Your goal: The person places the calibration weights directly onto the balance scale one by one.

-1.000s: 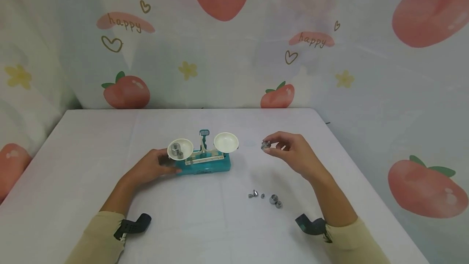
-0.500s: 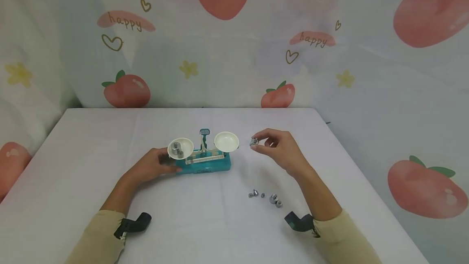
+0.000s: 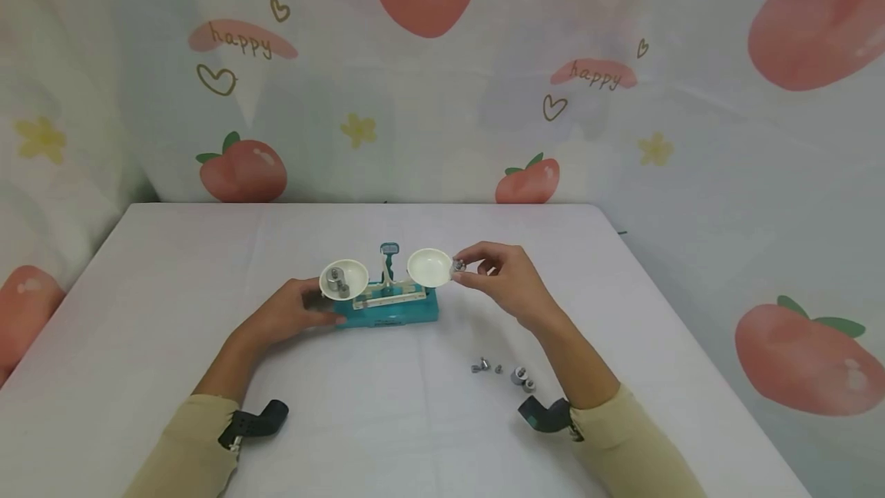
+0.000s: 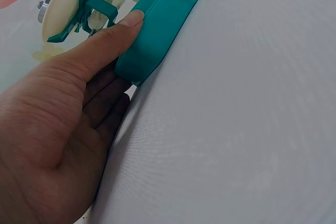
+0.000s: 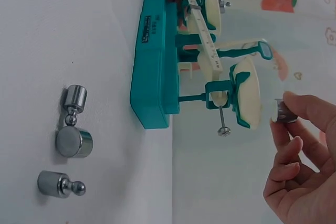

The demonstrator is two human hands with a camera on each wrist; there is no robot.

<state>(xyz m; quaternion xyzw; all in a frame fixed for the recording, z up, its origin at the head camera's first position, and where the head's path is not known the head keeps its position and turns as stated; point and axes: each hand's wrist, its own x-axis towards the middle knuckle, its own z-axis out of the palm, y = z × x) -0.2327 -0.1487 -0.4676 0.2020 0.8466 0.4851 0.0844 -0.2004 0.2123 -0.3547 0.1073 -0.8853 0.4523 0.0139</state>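
A teal balance scale [image 3: 390, 315] stands on the table, its left pan [image 3: 357, 273] lower than its right pan [image 3: 429, 267] in the head view. Metal weights [image 3: 336, 280] sit in that left pan. My left hand [image 3: 286, 310] grips the left end of the base; the left wrist view shows the thumb on its front and the other fingers behind, partly hidden. Between thumb and fingertips, my right hand [image 3: 505, 279] pinches a small metal weight [image 5: 285, 112], held just beside the right pan's outer edge.
Several loose metal weights [image 3: 520, 376] rest on the white table [image 3: 346, 421] in front and to the right of the scale. They are of different sizes, some upright. A printed cloth backdrop [image 3: 429, 137] hangs behind the table's far edge.
My right hand has moved left with the weight, from well right of the scale to the edge of the right pan. The left hand has kept its grip on the base.
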